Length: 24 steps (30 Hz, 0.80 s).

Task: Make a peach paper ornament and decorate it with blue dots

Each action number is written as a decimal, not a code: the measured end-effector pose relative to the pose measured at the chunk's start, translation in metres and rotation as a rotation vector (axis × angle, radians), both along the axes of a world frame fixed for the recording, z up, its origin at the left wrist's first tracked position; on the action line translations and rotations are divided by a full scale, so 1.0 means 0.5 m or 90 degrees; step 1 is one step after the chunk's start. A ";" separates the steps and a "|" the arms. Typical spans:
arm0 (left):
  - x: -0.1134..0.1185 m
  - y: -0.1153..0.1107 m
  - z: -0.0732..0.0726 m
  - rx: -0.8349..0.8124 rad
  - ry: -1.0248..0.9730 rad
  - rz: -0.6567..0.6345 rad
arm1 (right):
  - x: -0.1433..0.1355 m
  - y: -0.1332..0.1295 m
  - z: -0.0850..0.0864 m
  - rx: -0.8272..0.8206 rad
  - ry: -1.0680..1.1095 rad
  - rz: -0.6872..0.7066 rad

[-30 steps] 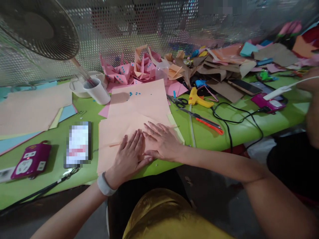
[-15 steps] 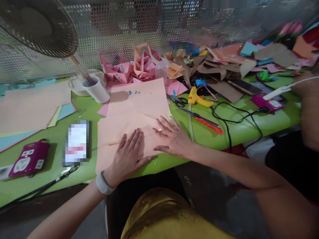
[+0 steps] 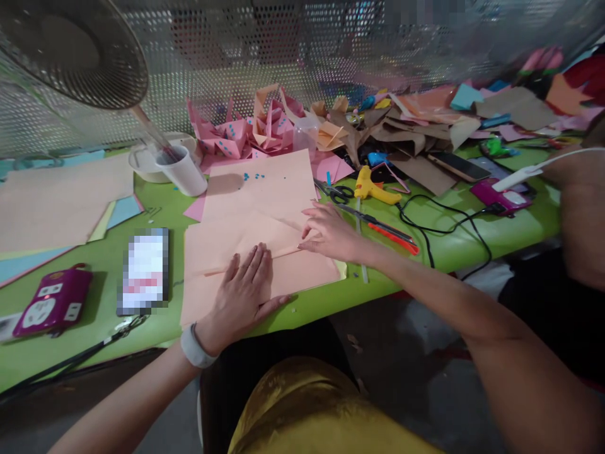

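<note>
A peach sheet of paper (image 3: 307,271) with a raised fold across it lies near the table's front edge. My left hand (image 3: 246,290) presses flat on its left part, the fingers stretched out. On the right part, my right hand (image 3: 328,233) has thumb and fingertips brought together on the fold, pinching the paper's edge. Behind them lies another peach sheet (image 3: 265,189) with small blue bits on it.
To the right are a yellow glue gun (image 3: 373,188), black scissors (image 3: 338,192) and a red cutter (image 3: 394,238). A white cup (image 3: 184,171), fan (image 3: 75,53), phone (image 3: 145,271) and purple power socket (image 3: 55,301) stand left. Another person's arm (image 3: 583,208) is at the right.
My right hand has lifted from lying spread on the paper, moved slightly up and drawn its fingers together at the fold. My left hand has stayed in place.
</note>
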<state>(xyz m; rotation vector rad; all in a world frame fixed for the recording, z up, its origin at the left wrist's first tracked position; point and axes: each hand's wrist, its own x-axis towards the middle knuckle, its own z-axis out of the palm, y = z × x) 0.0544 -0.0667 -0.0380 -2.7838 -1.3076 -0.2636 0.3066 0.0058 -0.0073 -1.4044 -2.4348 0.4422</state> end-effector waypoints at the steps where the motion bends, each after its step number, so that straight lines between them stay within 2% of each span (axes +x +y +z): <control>1: 0.000 0.000 0.000 0.000 0.000 0.001 | -0.001 0.012 0.001 -0.044 -0.014 0.017; 4: -0.001 0.000 0.000 0.001 -0.003 0.001 | -0.008 0.029 -0.003 -0.103 -0.033 0.044; 12: -0.002 0.002 -0.001 -0.003 -0.002 -0.002 | 0.007 0.030 -0.020 -0.125 0.002 0.013; 24: -0.001 0.002 0.002 -0.003 -0.012 -0.003 | 0.041 0.037 -0.025 -0.065 -0.042 0.045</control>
